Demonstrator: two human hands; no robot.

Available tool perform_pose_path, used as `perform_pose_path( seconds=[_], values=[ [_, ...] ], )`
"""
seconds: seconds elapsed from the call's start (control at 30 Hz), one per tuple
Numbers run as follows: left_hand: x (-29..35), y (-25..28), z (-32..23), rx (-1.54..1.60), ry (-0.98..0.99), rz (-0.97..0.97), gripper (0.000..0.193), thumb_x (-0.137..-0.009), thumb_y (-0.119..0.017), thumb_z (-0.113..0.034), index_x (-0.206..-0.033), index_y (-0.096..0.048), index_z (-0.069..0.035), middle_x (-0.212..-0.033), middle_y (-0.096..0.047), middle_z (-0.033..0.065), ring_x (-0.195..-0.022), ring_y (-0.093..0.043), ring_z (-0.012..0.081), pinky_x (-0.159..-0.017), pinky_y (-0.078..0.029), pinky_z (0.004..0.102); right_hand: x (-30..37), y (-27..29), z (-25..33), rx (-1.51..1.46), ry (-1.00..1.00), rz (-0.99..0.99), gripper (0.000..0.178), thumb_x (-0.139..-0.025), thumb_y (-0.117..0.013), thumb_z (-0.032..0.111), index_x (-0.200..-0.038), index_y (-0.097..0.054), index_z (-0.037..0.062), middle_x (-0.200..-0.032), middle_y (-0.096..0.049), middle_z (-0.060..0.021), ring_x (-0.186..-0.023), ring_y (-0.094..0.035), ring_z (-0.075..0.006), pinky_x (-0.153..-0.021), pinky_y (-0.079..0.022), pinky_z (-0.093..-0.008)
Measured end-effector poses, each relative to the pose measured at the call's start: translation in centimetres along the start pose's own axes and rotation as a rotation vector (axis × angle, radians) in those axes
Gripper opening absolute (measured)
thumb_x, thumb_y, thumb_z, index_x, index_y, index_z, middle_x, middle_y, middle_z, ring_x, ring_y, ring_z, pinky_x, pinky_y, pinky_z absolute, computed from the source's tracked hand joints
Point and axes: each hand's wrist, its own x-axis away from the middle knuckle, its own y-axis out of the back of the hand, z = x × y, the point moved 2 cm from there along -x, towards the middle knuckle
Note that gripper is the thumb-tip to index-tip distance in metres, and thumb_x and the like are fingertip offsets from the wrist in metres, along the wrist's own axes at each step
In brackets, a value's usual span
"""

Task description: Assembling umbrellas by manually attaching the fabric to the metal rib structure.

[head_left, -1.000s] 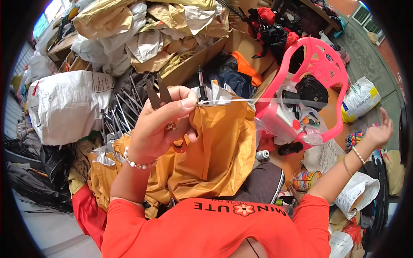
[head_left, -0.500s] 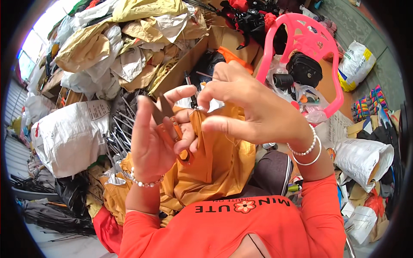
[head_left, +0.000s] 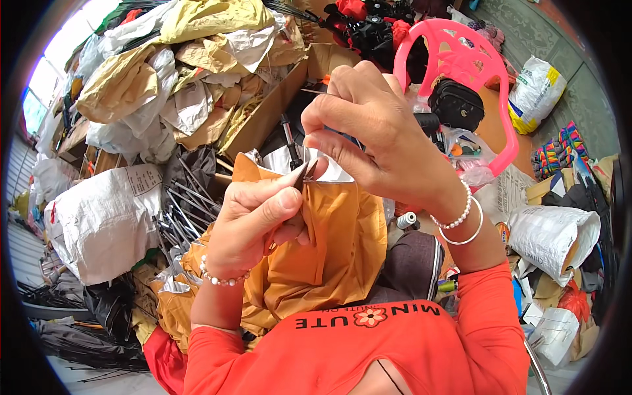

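Orange umbrella cloth (head_left: 352, 227) with a silvery-white inner side lies bunched over my lap. A black shaft with a silver tip (head_left: 288, 135) stands up out of it. My left hand (head_left: 257, 220) is closed around small scissors (head_left: 301, 176), whose dark blades point up at the cloth's top edge; their orange handles are mostly hidden in the palm. Just above and to the right, my right hand (head_left: 378, 128) is closed in a pinch. A thin needle-like piece (head_left: 312, 91) sticks out leftward from its fingers, and a fine thread seems to run down toward the blades.
Heaped cloth and paper (head_left: 125, 85) fill the far left beside a cardboard box (head_left: 263, 108). Loose metal rods (head_left: 187, 201) lie by a white sack (head_left: 105, 220). A pink chair (head_left: 510, 125) with a black bag (head_left: 455, 104) stands at right. A thread spool (head_left: 407, 220) lies near my lap.
My left hand has closed its fingers around the scissors and brought the blades to the cloth's top edge. My right hand has drawn its fingers together and risen slightly.
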Motion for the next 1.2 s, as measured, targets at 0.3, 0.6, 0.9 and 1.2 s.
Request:
perform_pose_path(
  seconds=[0.3,0.6,0.9,1.2],
  values=[
    [1.1,0.0,0.6,-0.106,-0.054,-0.108,0.036,-0.099,-0.062,-0.013,-0.129,-0.062,0.006,-0.081,-0.066,0.002,-0.06,-0.054,0.0033,-0.055,-0.048,0.0195,2.3,-2.1,-4.6,-0.247,-0.252,-0.066,0.018,-0.091,-0.064,0.01,-0.108,-0.06,0.0104,-0.079,-0.044,-0.0005,-0.078,-0.047,-0.0156,-0.071,-0.038,-0.0308],
    [1.3,-4.6,-0.4,-0.133,-0.016,0.034,0.035,-0.094,-0.065,-0.012,-0.122,-0.065,0.01,-0.116,-0.068,0.0265,-0.052,-0.056,0.009,-0.043,-0.034,0.0196,1.8,-9.1,-13.4,-0.707,-0.455,-0.122,0.036,-0.099,-0.057,0.025,-0.13,-0.054,0.0057,-0.085,-0.059,-0.0005,-0.073,-0.054,-0.0103,-0.07,-0.046,-0.0277],
    [2.4,-7.0,-1.1,0.101,0.021,0.224,0.046,-0.094,-0.066,-0.024,-0.122,-0.063,0.012,-0.124,-0.063,0.0286,-0.051,-0.047,0.0056,-0.044,-0.039,0.02,0.5,-3.2,-3.7,-1.428,-0.781,0.31,0.053,-0.093,-0.061,0.053,-0.099,-0.075,0.0022,-0.085,-0.07,-0.0107,-0.08,-0.062,-0.0145,-0.075,-0.046,-0.0295],
    [-3.2,-10.2,-1.2,0.266,0.041,0.225,0.058,-0.105,-0.041,-0.043,-0.133,-0.051,0.007,-0.117,-0.066,0.0196,-0.045,-0.038,0.0063,-0.049,-0.041,0.0168,-5.5,11.0,-2.4,-0.336,-0.312,0.406,0.048,-0.094,-0.061,0.047,-0.083,-0.071,0.0019,-0.069,-0.063,-0.0088,-0.065,-0.061,-0.0232,-0.063,-0.045,-0.0377]
  ],
)
